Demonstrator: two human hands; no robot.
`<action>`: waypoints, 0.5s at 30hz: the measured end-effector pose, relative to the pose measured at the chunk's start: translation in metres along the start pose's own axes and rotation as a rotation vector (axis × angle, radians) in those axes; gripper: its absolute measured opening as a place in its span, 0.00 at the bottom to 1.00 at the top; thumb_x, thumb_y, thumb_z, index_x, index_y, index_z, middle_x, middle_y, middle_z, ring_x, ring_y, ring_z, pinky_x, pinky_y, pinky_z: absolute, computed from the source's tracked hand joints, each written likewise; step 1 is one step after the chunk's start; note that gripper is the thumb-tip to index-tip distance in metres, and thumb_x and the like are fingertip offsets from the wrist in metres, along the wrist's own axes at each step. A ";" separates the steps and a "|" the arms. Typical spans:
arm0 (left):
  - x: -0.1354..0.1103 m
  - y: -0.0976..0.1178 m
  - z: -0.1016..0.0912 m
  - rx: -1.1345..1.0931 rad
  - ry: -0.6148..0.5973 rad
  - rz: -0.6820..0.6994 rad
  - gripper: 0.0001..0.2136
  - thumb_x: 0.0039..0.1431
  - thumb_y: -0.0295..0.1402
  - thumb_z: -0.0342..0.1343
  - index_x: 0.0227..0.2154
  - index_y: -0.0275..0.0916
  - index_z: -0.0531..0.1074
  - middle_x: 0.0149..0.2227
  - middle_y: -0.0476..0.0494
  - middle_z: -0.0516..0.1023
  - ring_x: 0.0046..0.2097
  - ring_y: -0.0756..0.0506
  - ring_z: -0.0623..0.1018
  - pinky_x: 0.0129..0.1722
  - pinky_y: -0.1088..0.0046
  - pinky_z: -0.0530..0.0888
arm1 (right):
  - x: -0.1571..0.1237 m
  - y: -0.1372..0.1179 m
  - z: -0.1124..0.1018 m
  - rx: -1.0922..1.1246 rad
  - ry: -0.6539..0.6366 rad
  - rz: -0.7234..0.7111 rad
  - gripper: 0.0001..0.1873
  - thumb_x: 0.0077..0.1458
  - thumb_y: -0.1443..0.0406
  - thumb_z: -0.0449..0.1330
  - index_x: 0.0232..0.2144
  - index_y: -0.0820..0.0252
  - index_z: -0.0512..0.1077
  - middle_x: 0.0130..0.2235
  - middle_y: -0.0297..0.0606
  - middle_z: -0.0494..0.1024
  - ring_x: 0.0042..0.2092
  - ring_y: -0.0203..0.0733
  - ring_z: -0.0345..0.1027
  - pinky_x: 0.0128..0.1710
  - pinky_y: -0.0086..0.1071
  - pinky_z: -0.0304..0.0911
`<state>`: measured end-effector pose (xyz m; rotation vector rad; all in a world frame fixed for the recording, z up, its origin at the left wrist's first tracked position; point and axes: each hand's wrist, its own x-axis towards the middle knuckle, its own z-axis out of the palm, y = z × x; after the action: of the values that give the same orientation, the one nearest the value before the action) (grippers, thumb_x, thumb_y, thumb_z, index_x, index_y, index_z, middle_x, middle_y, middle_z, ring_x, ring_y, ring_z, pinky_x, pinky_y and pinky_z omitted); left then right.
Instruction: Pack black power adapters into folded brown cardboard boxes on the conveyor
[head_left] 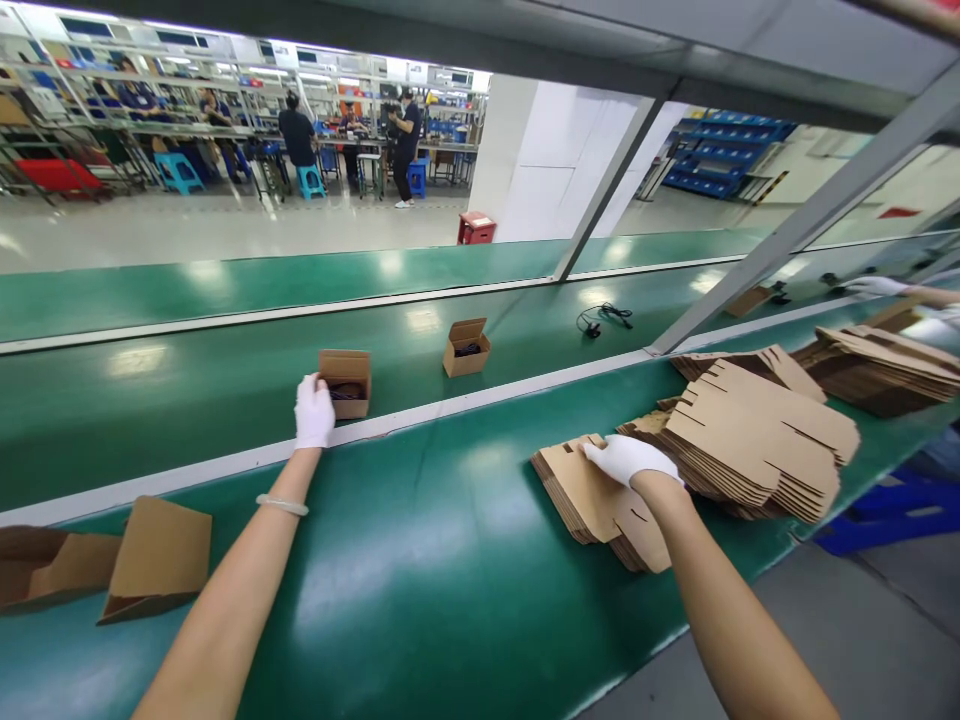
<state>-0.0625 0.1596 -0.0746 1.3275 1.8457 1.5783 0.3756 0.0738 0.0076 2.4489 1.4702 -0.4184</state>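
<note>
In the head view my left hand, in a white glove, grips the left side of a small open cardboard box at the conveyor's near rail. Dark contents, perhaps a coiled cable, lie inside that box. My right hand, also gloved in white, is closed at the top of a small stack of flat cardboard boxes; some of its fingers are hidden. Beside it lies a larger pile of flat cardboard boxes.
Another open box and a black cable lie on the green conveyor. Part-folded boxes stand at left on the near bench. Grey posts cross at right. A co-worker's gloved hand is at far right.
</note>
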 end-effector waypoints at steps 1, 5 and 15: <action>0.005 -0.002 -0.007 0.026 0.041 -0.023 0.11 0.61 0.33 0.47 0.43 0.34 0.68 0.48 0.36 0.70 0.55 0.38 0.67 0.58 0.54 0.59 | 0.005 0.004 0.003 0.013 -0.015 -0.001 0.27 0.55 0.53 0.48 0.45 0.66 0.73 0.48 0.54 0.73 0.48 0.57 0.68 0.43 0.42 0.62; 0.005 0.003 -0.027 0.103 0.213 -0.047 0.16 0.61 0.32 0.44 0.49 0.26 0.61 0.53 0.27 0.63 0.58 0.33 0.62 0.58 0.49 0.54 | 0.006 0.009 0.003 0.036 0.004 0.058 0.23 0.51 0.55 0.53 0.43 0.63 0.74 0.48 0.53 0.74 0.48 0.58 0.68 0.41 0.41 0.63; -0.130 0.106 0.012 -0.054 -0.251 0.316 0.28 0.57 0.45 0.51 0.58 0.44 0.54 0.60 0.40 0.59 0.61 0.38 0.61 0.60 0.54 0.60 | -0.069 -0.026 -0.037 0.132 0.320 -0.053 0.20 0.51 0.55 0.48 0.37 0.59 0.73 0.39 0.48 0.77 0.42 0.56 0.70 0.35 0.40 0.63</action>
<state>0.0533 0.0519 -0.0190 1.7694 1.4896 1.5101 0.3262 0.0431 0.0658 2.6838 1.6816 -0.1407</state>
